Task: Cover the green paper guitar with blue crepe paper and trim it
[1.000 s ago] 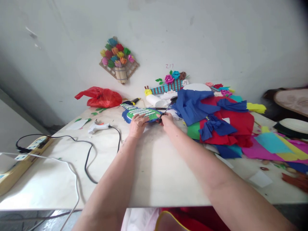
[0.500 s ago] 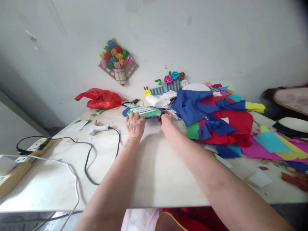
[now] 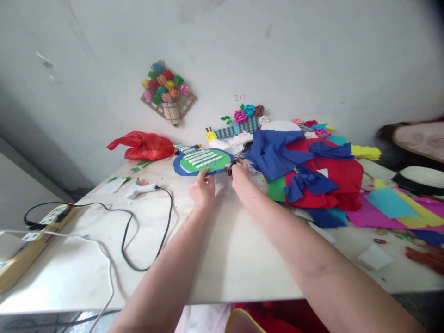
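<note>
A flat craft piece [image 3: 224, 160] has a green oval face, a blue border and white striped strips across it. My left hand [image 3: 203, 187] grips its near edge, thumb on top and the other fingers mostly hidden beneath. My right hand [image 3: 239, 171] is closed around the dark handles of a pair of scissors [image 3: 231, 167] at the piece's right end. The scissors' blades point away toward the papers behind; whether they touch the blue border I cannot tell.
A white glue gun [image 3: 141, 189] with a black cord lies left, near a power strip [image 3: 41, 233]. Behind it sits a red plastic bag [image 3: 147, 147]. Crumpled blue paper [image 3: 274, 152] and red paper [image 3: 347, 178] are heaped right. A flower craft [image 3: 170, 111] is against the wall.
My left hand has shifted its grip along the near edge to the right, and the craft piece now shows more of its green face. My right hand stays with the scissors.
</note>
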A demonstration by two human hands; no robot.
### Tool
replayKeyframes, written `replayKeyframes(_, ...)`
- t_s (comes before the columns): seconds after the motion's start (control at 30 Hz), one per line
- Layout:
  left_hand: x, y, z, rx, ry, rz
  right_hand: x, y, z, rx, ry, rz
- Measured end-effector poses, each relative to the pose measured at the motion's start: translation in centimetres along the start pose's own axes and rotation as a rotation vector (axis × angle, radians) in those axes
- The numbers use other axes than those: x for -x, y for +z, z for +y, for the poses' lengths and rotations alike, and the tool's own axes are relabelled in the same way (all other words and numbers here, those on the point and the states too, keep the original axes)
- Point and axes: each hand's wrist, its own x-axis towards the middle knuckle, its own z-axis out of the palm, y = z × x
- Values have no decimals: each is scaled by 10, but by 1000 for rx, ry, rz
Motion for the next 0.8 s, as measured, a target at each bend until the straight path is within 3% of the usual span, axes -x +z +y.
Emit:
replayKeyframes(0.1, -2, 1, -5, 111, 85, -54, 1, -1, -2, -12, -34, 9)
replayKeyframes(0.23, -12, 2, -20, 370, 155, -237, -2, -3, 5, -40, -56, 73)
replayKeyframes(0.33, -21, 8, -32, 496, 63, -307, -6, -4, 18, -21, -41, 131)
replayKeyframes(0.47, -24, 15, -37, 719, -187, -415, -8, -6, 30, 59, -19, 163)
replayKeyframes(0.57, -18, 16, -27, 855, -355, -347, -9, -5, 31, 73, 2, 166)
replayKeyframes(0.73, -4, 16, -1, 1067, -700, -52, -9, -3, 28, 35, 23, 170)
replayKeyframes(0.8, -2, 15, 4, 1090, -806, -46, -9, -3, 28, 35, 18, 172)
